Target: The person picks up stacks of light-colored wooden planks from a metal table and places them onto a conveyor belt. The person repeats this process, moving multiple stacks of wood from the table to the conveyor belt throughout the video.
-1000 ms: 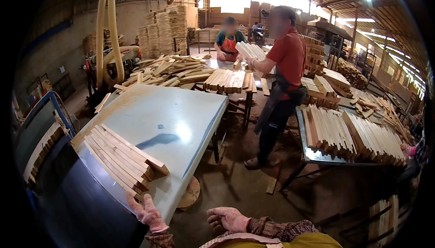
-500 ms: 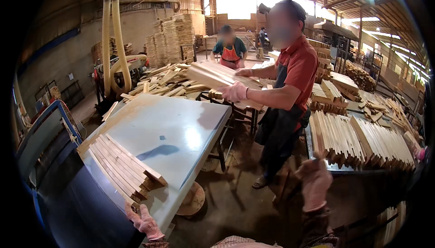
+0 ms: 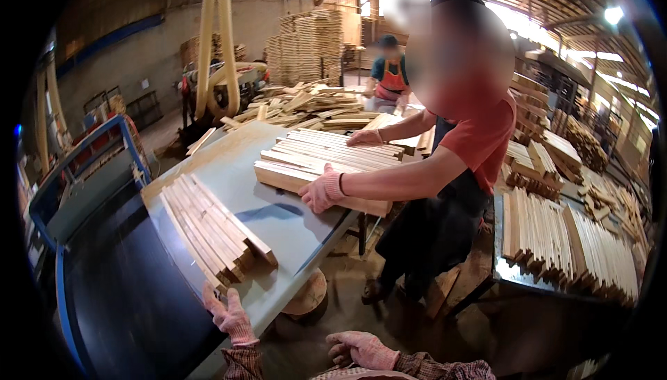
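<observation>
At 6 o'clock, the right hand is half curled; no item shows in it, and whether its fingers meet the palm cannot be told. At 7 o'clock, the left hand has its fingers spread at the near end of the wooden strips; contact cannot be confirmed. The strips lie side by side at 8 o'clock on the surface. Judged by appearance, each is stiff, light and dry; the loose row is heavier and may fan apart. Grip both outer sides, or press the ends square. Beyond, at center, the co-worker grasps a second batch at the surface.

Changes from the preceding frame: right hand lowered from 4 o'clock; left hand unchanged at the strips; second batch brought down from mid-air.
</observation>
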The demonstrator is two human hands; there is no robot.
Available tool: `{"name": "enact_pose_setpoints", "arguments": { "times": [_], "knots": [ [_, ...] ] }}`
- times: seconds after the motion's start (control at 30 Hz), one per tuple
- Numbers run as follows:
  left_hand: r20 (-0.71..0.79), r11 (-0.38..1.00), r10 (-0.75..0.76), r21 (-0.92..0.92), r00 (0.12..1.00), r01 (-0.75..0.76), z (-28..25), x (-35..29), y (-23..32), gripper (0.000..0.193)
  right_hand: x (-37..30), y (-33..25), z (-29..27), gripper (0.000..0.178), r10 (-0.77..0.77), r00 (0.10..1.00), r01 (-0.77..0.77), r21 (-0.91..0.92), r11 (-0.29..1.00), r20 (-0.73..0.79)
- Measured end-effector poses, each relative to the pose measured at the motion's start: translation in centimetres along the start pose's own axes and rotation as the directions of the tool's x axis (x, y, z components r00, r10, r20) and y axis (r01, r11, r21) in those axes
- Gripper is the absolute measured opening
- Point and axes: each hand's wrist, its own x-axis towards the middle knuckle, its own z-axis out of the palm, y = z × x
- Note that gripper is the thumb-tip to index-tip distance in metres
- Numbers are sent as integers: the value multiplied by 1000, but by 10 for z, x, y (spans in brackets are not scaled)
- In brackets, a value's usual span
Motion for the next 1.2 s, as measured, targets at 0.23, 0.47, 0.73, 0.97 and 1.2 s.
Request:
{"name": "enact_pose_setpoints", "arguments": {
  "times": [0.23, 0.47, 0.73, 0.97, 1.2],
  "knots": [
    [-30, 988, 108, 117, 994, -104, 0, -2, 0, 62, 6, -8, 15, 34, 121, 991, -120, 20, 993, -50],
    [-50, 984, 124, 135, 991, -117, 0, -2, 10, 61, 2, -5, 31, 33, 4, 997, -9, -77, 997, -73],
    [18, 981, 119, 153, 993, -121, -4, -4, 9, 62, 12, 7, 32, 38, -54, 997, 46, -146, 988, -49],
    [4, 992, 52, 114, 999, -52, -4, -4, 6, 64, 22, 1, 56, 36, -89, 996, 84, -174, 981, -24],
    [173, 998, 47, -46, 984, -39, -7, -2, 2, 70, 70, -30, 92, 37, -120, 989, 130, -112, 985, 85]
  ]
}}
